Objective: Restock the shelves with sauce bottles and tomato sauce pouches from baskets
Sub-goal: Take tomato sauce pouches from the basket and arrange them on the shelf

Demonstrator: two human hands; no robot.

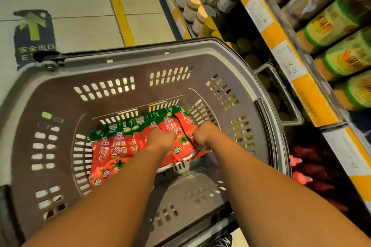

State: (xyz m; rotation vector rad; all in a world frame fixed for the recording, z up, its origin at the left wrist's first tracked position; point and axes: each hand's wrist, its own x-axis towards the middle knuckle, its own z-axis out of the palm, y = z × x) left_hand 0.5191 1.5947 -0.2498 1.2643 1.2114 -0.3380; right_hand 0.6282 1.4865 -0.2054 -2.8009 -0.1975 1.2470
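Observation:
A large grey plastic basket (124, 60) stands on the floor beside the shelves. At its bottom lie several red tomato sauce pouches (116, 150) with green caps, side by side. Both my arms reach down into the basket. My left hand (160, 138) presses on the pouches in the middle of the row, fingers curled under. My right hand (206, 133) grips the rightmost pouches (184, 124) at their right edge. My fingertips are hidden behind the hands.
Shelves (281, 46) with yellow price strips run along the right, holding jars (192, 4) and green-labelled bottles (341, 58). The lowest shelf holds dark red bottles (313, 168). A floor sticker with a green arrow (34, 32) and a yellow line (120, 10) mark the aisle.

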